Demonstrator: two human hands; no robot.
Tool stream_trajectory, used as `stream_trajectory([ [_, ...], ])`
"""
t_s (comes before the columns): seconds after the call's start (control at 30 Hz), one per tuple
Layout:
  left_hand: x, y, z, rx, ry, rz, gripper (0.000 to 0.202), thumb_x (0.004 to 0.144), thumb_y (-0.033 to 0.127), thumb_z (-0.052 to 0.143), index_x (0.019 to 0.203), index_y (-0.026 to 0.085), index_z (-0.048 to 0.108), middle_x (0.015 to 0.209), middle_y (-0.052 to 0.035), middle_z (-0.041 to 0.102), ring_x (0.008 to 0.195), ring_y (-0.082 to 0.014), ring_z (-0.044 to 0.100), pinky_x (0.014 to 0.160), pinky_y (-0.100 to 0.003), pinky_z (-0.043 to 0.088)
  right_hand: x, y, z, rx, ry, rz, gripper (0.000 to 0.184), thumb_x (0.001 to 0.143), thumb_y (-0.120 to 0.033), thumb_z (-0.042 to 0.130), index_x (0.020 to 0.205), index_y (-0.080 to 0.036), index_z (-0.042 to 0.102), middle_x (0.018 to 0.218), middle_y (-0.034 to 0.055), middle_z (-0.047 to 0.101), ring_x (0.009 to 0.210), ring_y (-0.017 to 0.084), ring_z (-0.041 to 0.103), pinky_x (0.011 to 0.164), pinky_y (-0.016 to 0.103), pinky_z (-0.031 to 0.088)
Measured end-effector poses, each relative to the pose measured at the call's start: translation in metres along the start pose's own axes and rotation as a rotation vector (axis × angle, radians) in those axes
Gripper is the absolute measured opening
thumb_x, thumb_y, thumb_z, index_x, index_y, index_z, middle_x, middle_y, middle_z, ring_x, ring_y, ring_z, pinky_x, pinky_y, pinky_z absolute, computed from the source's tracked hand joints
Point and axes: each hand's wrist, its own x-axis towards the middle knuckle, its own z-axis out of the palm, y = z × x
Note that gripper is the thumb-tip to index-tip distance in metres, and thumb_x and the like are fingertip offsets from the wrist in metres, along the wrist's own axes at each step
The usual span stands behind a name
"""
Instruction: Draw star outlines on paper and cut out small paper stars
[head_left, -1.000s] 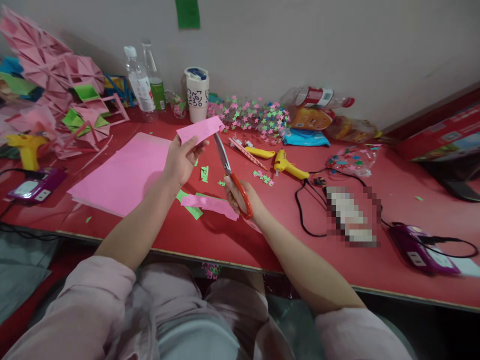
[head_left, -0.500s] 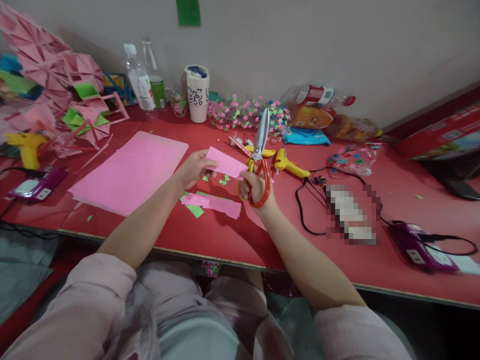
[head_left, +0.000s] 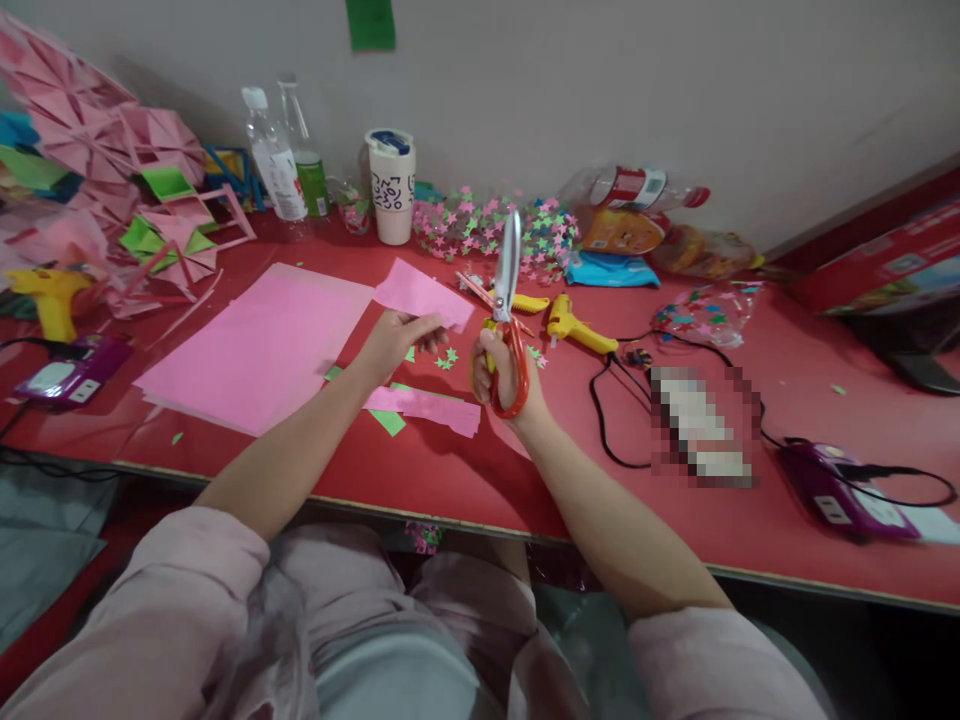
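Note:
My left hand point(head_left: 401, 342) pinches the near edge of a small pink paper piece point(head_left: 421, 292), held above the table. To its right, my right hand point(head_left: 501, 372) is wrapped round the red and yellow handles of a pair of scissors point(head_left: 507, 270). Their blades look closed and point away from me. Beneath my hands lie small green paper stars point(head_left: 448, 358), a pink paper strip point(head_left: 431, 408) and a green paper scrap point(head_left: 388, 423). A stack of large pink sheets point(head_left: 247, 350) rests left of my left hand.
Yellow glue guns point(head_left: 577, 328) lie right of centre and stand at the far left. Behind are bottles point(head_left: 274, 165), a white tumbler point(head_left: 392, 195) and a clear container of paper stars point(head_left: 487, 228). Purple boxes with cables point(head_left: 847, 495) sit at both sides. Pink paper crafts point(head_left: 97, 150) fill the left.
My right hand has come off the pink paper and stays round the scissors, whose blades tilt more upright. My left hand alone holds the paper, turned farther from me and leftward.

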Motion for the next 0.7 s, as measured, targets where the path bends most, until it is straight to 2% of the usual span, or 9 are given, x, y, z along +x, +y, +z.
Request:
stream_trajectory([
  [0.2, 0.016, 0.005, -0.024, -0.11, 0.361, 0.166, 0.019, 0.074, 0.022, 0.057, 0.058, 0.014, 0.064, 0.049, 0.0018, 0.058, 0.043, -0.0042, 0.048, 0.045, -0.017, 0.035, -0.011, -0.012, 0.002, -0.386, -0.243, 0.091, 0.039, 0.077, -0.055, 0.055, 0.064, -0.022, 0.038, 0.04, -0.0087, 0.037, 0.035, 0.007, 0.038, 0.038, 0.021, 0.032],
  [0.33, 0.022, 0.007, -0.035, -0.149, 0.507, 0.246, 0.019, 0.075, 0.021, 0.054, 0.059, 0.015, 0.063, 0.048, 0.0031, 0.055, 0.042, -0.0035, 0.046, 0.043, -0.016, 0.033, -0.016, -0.013, 0.005, -0.519, -0.332, 0.101, 0.043, 0.076, -0.059, 0.053, 0.062, -0.021, 0.036, 0.043, -0.0074, 0.039, 0.038, 0.007, 0.037, 0.041, 0.022, 0.031],
  [0.47, 0.023, 0.008, -0.036, -0.114, 0.539, 0.273, 0.021, 0.077, 0.02, 0.051, 0.06, 0.015, 0.063, 0.049, 0.003, 0.054, 0.042, -0.0033, 0.044, 0.043, -0.016, 0.033, -0.015, -0.011, 0.005, -0.52, -0.343, 0.12, 0.047, 0.074, -0.064, 0.052, 0.063, -0.021, 0.037, 0.045, -0.0071, 0.038, 0.039, 0.007, 0.038, 0.041, 0.022, 0.03],
  [0.7, 0.019, 0.008, -0.031, -0.044, 0.482, 0.277, 0.022, 0.078, 0.023, 0.053, 0.057, 0.015, 0.059, 0.05, 0.0019, 0.056, 0.042, -0.0034, 0.046, 0.043, -0.016, 0.035, -0.011, -0.006, 0.004, -0.416, -0.327, 0.173, 0.049, 0.074, -0.067, 0.052, 0.067, -0.02, 0.04, 0.042, -0.009, 0.036, 0.033, 0.006, 0.034, 0.036, 0.021, 0.028],
])
